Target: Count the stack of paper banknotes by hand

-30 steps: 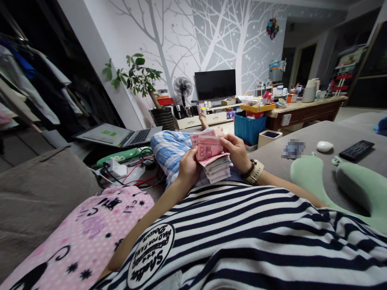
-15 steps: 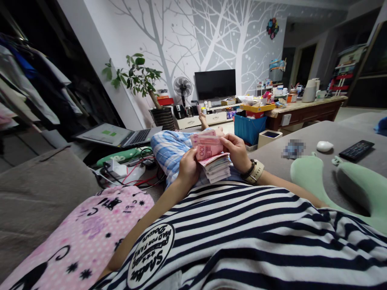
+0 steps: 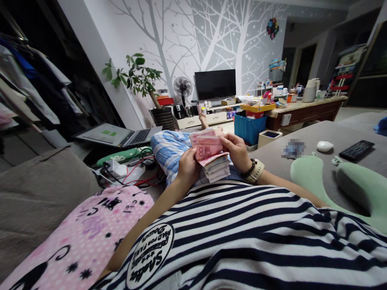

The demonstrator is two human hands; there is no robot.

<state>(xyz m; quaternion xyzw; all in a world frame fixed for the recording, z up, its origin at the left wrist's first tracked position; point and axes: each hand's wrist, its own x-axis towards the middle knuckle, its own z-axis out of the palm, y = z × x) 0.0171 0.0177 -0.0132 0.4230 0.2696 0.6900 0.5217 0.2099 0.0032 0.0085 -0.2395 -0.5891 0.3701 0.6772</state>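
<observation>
A folded wad of banknotes rests above my lap, its lower ends fanned in several layers. The upper notes are pink, and a "100" shows on a raised banknote. My left hand is closed on the left side of the wad, thumb on the front. At the right edge of the raised pink notes, my right hand pinches with thumb and forefinger. A dark bracelet and a pale watch circle the right wrist. The fingers behind the notes are hidden.
A laptop stands open on the left, near tangled cables and a pink cushion. On the right sofa seat lie a remote control, a white case and a green neck pillow. A blue bin stands beyond.
The raised pink notes have shifted very slightly in the fingers, their faces bending a little differently. Both hands keep nearly the same place and hold.
</observation>
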